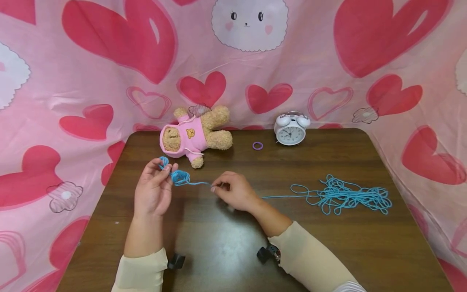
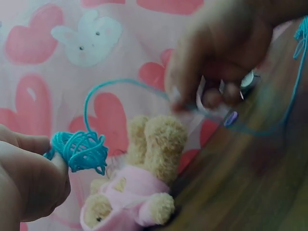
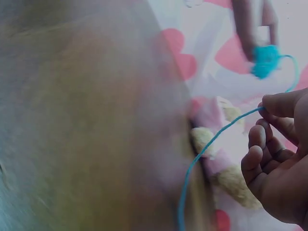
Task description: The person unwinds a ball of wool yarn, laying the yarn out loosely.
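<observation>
My left hand [image 1: 153, 190] holds a small wound bundle of blue yarn [image 2: 79, 149] between thumb and fingers, raised over the table's left side. Part of the bundle pokes out beyond the fingertips on both sides in the head view. To its right, my right hand [image 1: 235, 190] pinches the strand [image 3: 226, 126] that leads from the bundle, between thumb and index finger. From there the strand runs on to a loose, looped heap of the same blue yarn [image 1: 350, 196] lying on the table's right. In the left wrist view the right hand is blurred.
A teddy bear [image 1: 195, 136] in a pink hoodie lies on its back behind my left hand. A purple ring-shaped band [image 1: 257, 146] and a white twin-bell alarm clock [image 1: 290, 129] are at the back of the brown table [image 1: 219, 255]. Heart-patterned pink cloth [image 1: 233, 65] hangs behind.
</observation>
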A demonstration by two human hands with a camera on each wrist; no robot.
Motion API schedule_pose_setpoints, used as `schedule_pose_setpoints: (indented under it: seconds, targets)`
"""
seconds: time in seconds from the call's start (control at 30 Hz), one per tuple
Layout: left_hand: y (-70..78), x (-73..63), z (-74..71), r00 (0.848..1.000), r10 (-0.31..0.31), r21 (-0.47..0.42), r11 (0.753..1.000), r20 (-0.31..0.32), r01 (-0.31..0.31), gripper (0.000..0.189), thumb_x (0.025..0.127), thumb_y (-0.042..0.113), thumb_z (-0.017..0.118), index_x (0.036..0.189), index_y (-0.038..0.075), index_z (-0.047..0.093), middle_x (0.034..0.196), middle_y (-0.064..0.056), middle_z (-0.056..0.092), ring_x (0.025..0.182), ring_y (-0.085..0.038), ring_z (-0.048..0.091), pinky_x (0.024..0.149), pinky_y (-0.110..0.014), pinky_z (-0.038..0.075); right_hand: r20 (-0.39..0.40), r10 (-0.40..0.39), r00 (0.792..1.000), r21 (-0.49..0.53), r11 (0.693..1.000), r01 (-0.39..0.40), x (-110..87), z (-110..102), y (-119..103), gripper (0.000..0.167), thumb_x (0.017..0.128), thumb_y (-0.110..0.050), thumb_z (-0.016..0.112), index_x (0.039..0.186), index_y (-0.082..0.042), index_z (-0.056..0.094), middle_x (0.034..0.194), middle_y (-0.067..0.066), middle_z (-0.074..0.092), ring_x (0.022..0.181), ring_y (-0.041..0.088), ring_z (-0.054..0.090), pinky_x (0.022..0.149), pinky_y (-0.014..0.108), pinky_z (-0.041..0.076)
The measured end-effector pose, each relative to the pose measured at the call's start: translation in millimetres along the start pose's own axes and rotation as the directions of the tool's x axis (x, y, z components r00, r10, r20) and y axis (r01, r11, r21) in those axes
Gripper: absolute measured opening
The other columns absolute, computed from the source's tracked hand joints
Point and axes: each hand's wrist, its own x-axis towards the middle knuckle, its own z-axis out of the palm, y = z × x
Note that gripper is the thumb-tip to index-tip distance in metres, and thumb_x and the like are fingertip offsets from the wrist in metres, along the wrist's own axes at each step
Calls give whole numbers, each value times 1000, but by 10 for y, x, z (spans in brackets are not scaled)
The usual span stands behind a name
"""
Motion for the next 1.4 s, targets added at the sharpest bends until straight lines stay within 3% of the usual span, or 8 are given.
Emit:
schedule_pose_setpoints:
  seconds: [0.17,0.47,0.73,0.83,1.07,1.2,1.4]
  targets:
    - [-8,12,-132,999,-14,-16,1000,-29,13,28,97,-21,51,103,2,65,100,-10,57,87,-22,65,94,-35,59,-49,-13,999,21,1000,14,-74,-243,-54,5,91,-16,76,94,-14,80,89,-8,68,75,6,60,68,24,51]
    - [58,0,-296,1000,8,-23,1000,-22,-8,27,98,-20,49,105,2,63,101,-10,58,87,-22,67,93,-40,60,-142,-1,990,49,999,8,-257,-607,4,4,91,-13,77,93,-14,80,91,-7,69,74,10,60,65,25,50]
    - [40,-14,-397,998,-46,73,996,-52,50,28,99,-17,53,108,8,63,104,-4,53,89,-19,62,94,-44,58,-184,0,983,62,998,12,-370,-872,-5,6,91,-10,79,93,-16,80,91,-6,69,75,14,60,65,24,50]
    - [38,-15,-426,998,-44,120,992,-36,48,28,98,-15,57,110,9,62,106,-3,52,91,-18,59,92,-46,59,-207,8,978,50,999,2,-412,-979,1,6,92,-10,79,93,-15,80,92,-6,70,76,14,60,66,24,49]
    - [46,-27,-483,997,-64,162,985,34,58,40,96,-23,51,118,10,58,116,-3,50,99,-19,61,74,-33,56,-252,24,967,21,1000,-20,-514,-1228,31,3,95,-14,77,95,-14,80,96,-3,71,79,15,59,67,25,49]
    - [42,-19,-489,998,-53,166,985,35,46,47,92,-29,49,121,8,58,121,-6,48,105,-21,61,85,-35,60,-274,57,960,3,998,-58,-600,-1358,78,3,95,-13,76,95,-14,79,97,-3,71,80,14,59,67,24,49]
    - [76,-9,-482,998,-27,153,988,-56,36,45,90,-31,51,117,5,59,118,-8,51,103,-23,63,95,-41,59,-317,107,942,-23,993,-120,-736,-1554,182,3,96,-13,76,95,-13,79,98,-3,70,79,14,60,66,22,49]
